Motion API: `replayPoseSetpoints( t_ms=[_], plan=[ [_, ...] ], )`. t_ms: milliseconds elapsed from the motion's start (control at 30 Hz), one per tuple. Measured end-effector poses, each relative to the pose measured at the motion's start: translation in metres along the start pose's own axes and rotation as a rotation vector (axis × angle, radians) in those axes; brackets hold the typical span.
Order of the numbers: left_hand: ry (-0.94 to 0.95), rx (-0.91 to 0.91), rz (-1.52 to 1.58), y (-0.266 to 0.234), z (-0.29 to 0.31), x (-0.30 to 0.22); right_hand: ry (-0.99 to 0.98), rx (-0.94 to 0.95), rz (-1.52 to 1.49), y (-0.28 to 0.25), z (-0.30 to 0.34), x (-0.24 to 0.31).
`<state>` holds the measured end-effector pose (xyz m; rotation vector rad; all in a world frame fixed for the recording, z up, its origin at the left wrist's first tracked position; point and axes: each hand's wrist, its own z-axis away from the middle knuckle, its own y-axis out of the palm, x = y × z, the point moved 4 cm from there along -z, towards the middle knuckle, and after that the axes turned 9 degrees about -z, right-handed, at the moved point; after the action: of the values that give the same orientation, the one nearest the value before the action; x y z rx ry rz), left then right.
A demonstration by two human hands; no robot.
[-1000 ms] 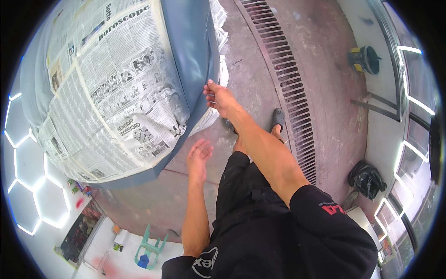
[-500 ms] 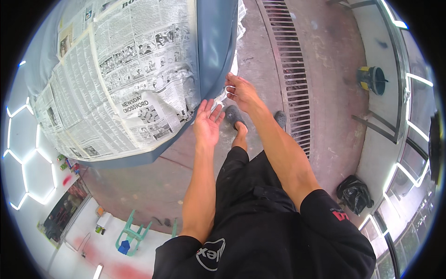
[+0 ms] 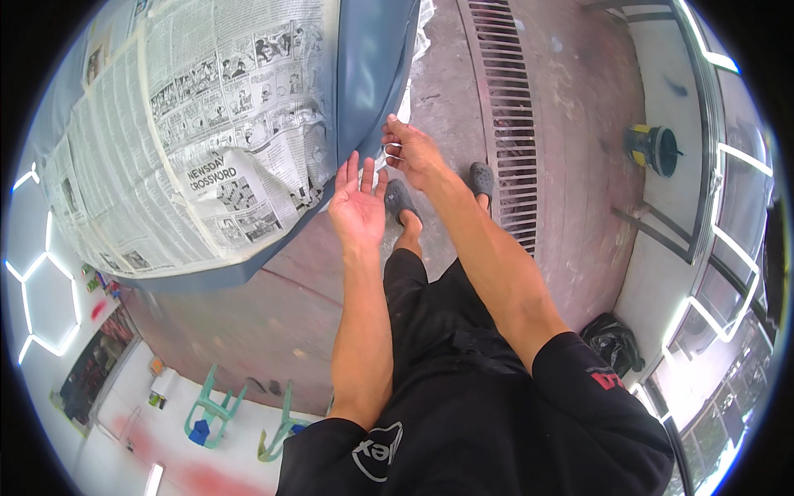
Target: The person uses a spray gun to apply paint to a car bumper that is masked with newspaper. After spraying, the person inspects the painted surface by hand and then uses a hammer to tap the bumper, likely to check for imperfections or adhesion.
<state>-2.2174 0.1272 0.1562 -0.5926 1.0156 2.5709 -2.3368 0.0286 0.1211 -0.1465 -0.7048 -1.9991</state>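
Observation:
A blue-grey vehicle body panel [image 3: 364,74] curves down in front of me, its broad left part covered by taped newspaper sheets [image 3: 231,91]. My left hand [image 3: 358,207] is open at the panel's lower corner, palm up and fingers stretched toward the edge. Just right of it, my right hand [image 3: 413,155] has its fingers curled in toward the thumb beside the panel's right edge. What these fingers pinch, if anything, is too small to make out. White masking material [image 3: 423,29] shows along the far side of that edge.
A metal floor grate [image 3: 506,107] runs to the right of my feet. A dark bucket [image 3: 662,151] stands by the right wall, with a black plastic bag [image 3: 612,343] nearer. Green plastic chairs [image 3: 213,405] are at the lower left.
The vehicle and both hands sit slightly further left in view. My right foot has stepped forward. Both hands keep nearly the same pose at the panel edge.

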Motion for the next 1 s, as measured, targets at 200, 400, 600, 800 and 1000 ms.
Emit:
replayPoseSetpoints(
  t_ms=[200,400,600,800,1000],
  plan=[
    [0.097,-0.084,0.061,0.006,0.005,0.010,0.059,0.094,0.112,-0.013,-0.006,0.009],
    [0.160,-0.132,0.074,0.010,0.003,0.018,0.086,0.120,0.181,-0.014,-0.003,0.023],
    [0.216,-0.138,0.051,0.014,0.000,0.026,0.085,0.132,0.200,-0.008,-0.008,0.029],
    [0.199,-0.157,0.062,0.015,-0.002,0.027,0.112,0.146,0.199,-0.002,-0.012,0.027],
    [0.196,-0.161,0.075,0.014,-0.003,0.026,0.137,0.134,0.192,0.002,-0.013,0.021]
  ],
)
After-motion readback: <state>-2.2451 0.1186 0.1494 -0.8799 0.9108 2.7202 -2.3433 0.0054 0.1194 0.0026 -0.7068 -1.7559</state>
